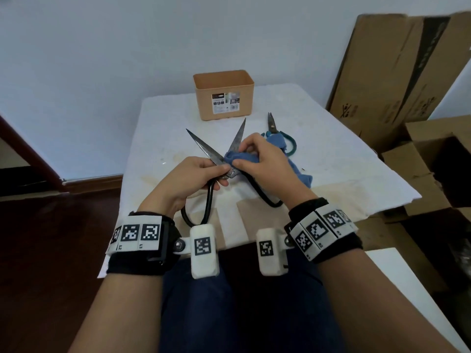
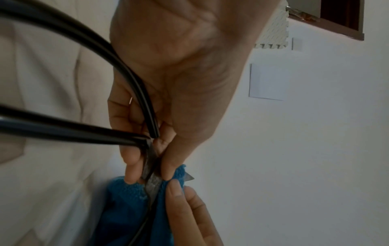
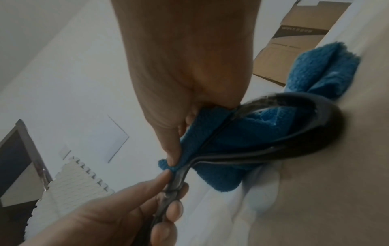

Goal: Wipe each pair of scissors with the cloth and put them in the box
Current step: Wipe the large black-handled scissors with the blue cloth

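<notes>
Sensibly, the left hand [image 1: 193, 178] pinched the black-handled scissors [image 1: 204, 149] near their pivot above the table [image 1: 331, 159], blades spread, while the right hand [image 1: 265, 164] pinched the blue cloth [image 1: 235, 157] around one blade, which it probably ought to wipe toward the tip, away from the edge.

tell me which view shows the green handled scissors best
The head view: the green-handled scissors lie on the table beyond the right hand, blades toward the box, partly under the blue cloth. Neither wrist view shows them; both show only the black-handled pair.
</notes>
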